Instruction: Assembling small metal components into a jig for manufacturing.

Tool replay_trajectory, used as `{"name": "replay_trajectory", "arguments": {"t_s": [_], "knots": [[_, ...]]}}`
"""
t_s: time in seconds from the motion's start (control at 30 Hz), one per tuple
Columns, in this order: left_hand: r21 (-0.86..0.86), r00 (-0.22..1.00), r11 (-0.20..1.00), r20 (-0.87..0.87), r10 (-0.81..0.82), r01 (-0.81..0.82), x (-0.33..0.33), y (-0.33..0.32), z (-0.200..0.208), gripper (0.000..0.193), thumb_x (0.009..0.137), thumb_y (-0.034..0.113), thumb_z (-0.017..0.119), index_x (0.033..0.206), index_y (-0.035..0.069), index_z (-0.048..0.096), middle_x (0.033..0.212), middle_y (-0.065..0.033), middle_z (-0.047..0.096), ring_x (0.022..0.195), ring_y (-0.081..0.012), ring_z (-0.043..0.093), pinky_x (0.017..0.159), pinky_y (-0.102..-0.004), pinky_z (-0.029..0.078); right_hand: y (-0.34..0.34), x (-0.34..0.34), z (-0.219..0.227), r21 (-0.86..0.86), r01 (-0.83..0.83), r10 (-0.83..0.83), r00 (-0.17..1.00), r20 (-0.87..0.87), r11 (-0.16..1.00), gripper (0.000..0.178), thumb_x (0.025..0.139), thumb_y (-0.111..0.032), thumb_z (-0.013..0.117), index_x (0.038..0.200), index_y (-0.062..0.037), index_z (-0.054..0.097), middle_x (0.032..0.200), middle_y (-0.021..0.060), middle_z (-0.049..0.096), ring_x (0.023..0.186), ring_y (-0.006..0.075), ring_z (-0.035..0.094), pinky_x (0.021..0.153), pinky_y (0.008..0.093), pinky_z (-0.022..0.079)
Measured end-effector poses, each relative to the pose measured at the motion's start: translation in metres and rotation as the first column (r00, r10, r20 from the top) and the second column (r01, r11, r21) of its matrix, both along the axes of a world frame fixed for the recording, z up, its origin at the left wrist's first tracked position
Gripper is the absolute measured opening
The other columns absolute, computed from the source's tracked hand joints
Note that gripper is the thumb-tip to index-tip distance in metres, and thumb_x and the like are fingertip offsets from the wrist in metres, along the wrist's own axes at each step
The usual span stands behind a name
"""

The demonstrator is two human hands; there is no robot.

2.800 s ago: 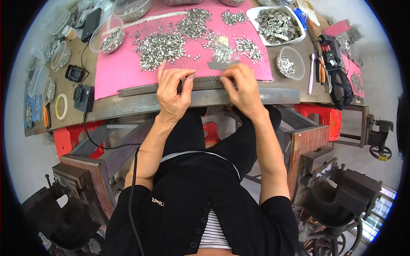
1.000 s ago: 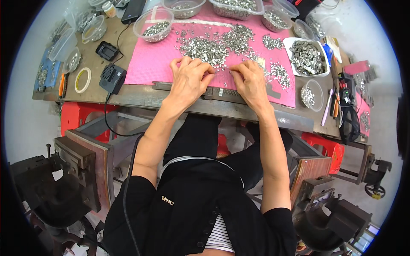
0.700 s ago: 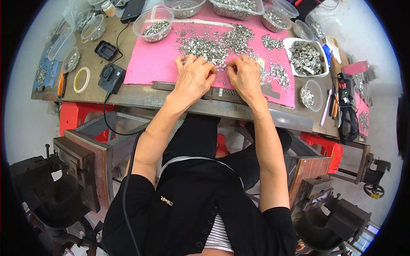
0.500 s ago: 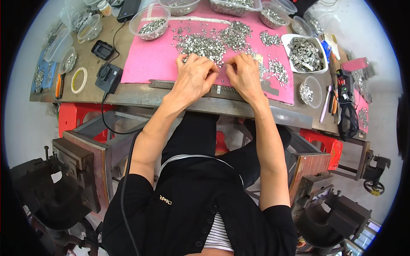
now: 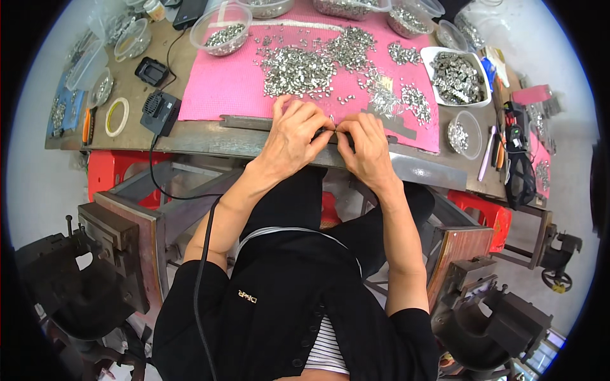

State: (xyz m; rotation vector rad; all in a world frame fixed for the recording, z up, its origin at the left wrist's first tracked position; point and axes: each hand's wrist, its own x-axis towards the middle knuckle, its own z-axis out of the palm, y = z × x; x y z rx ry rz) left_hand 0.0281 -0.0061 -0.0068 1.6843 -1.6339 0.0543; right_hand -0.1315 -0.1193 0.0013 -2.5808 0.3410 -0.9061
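Observation:
Both hands meet over the front edge of the pink mat (image 5: pixel 222 95), fingertips almost touching. My left hand (image 5: pixel 293 132) is closed in a pinch, and my right hand (image 5: pixel 365 145) pinches from the other side. A tiny metal piece seems to be between them, too small to make out. Beneath the hands runs a dark metal strip (image 5: pixel 244 123) along the bench edge, partly hidden by them. Just beyond the fingers lies a heap of small silvery metal parts (image 5: pixel 297 71). Thin pin-like pieces (image 5: pixel 384 100) lie beyond my right hand, next to another small pile (image 5: pixel 416 105).
A white tray of metal parts (image 5: pixel 488 95) and a small clear tub (image 5: pixel 471 145) stand to the right. Clear bowls (image 5: pixel 244 44) line the far side. On the left are a black charger (image 5: pixel 160 114), its cable and a tape roll (image 5: pixel 117 119). Vises (image 5: pixel 111 238) flank the bench below.
Both hands have drawn back toward me from the parts heap to the bench edge. Their fingertips have come together. The cable by my left arm has shifted right.

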Motion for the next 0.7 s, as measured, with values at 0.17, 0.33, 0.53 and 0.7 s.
{"name": "replay_trajectory", "arguments": {"t_s": [0.17, 0.33, 0.53, 0.7], "knots": [[-0.049, 0.989, 0.989, -0.059, 0.134, -0.137, 0.010, -0.003, 0.001, 0.006, 0.087, 0.015, 0.073, 0.092, 0.013, 0.072, 0.088, -0.0001, 0.068, 0.091, -0.0206, 0.061, 0.106, -0.0530, 0.029, 0.000, -0.003, 0.001, -0.100, -0.028, 0.027, 1.000, -0.014, 0.995, 0.017, 0.081, 0.000, 0.070, 0.096, -0.0044, 0.064, 0.095, 0.0084, 0.062, 0.089, 0.0274, 0.060, 0.080, 0.0399, 0.043], [-0.015, 0.978, 0.978, -0.019, 0.207, -0.208, 0.026, -0.020, 0.007, 0.005, 0.086, 0.018, 0.074, 0.090, 0.014, 0.073, 0.085, 0.0002, 0.066, 0.088, -0.0214, 0.059, 0.099, -0.0519, 0.031, -0.015, 0.004, 0.007, 0.032, 0.117, -0.117, 0.993, 0.002, 0.993, 0.010, 0.084, 0.000, 0.069, 0.093, -0.0047, 0.067, 0.086, 0.0087, 0.063, 0.083, 0.0286, 0.062, 0.079, 0.0401, 0.044], [0.015, 0.972, 0.974, 0.067, 0.223, -0.225, 0.034, -0.033, -0.002, 0.008, 0.086, 0.023, 0.075, 0.088, 0.015, 0.072, 0.084, -0.0011, 0.062, 0.092, -0.0234, 0.057, 0.097, -0.0534, 0.031, -0.027, 0.033, -0.004, -0.028, 0.298, -0.299, 0.950, -0.093, 0.954, 0.020, 0.086, -0.022, 0.078, 0.087, -0.0060, 0.067, 0.084, 0.0094, 0.064, 0.083, 0.0291, 0.062, 0.078, 0.0429, 0.042], [0.025, 0.969, 0.974, 0.105, 0.222, -0.225, 0.034, -0.031, -0.001, 0.009, 0.084, 0.023, 0.076, 0.088, 0.015, 0.073, 0.085, -0.0015, 0.062, 0.094, -0.0242, 0.057, 0.097, -0.0542, 0.031, -0.026, 0.034, -0.007, -0.071, 0.342, -0.349, 0.924, -0.157, 0.937, 0.016, 0.086, -0.018, 0.076, 0.086, -0.0056, 0.066, 0.084, 0.0102, 0.064, 0.085, 0.0298, 0.061, 0.078, 0.0440, 0.040]]}}
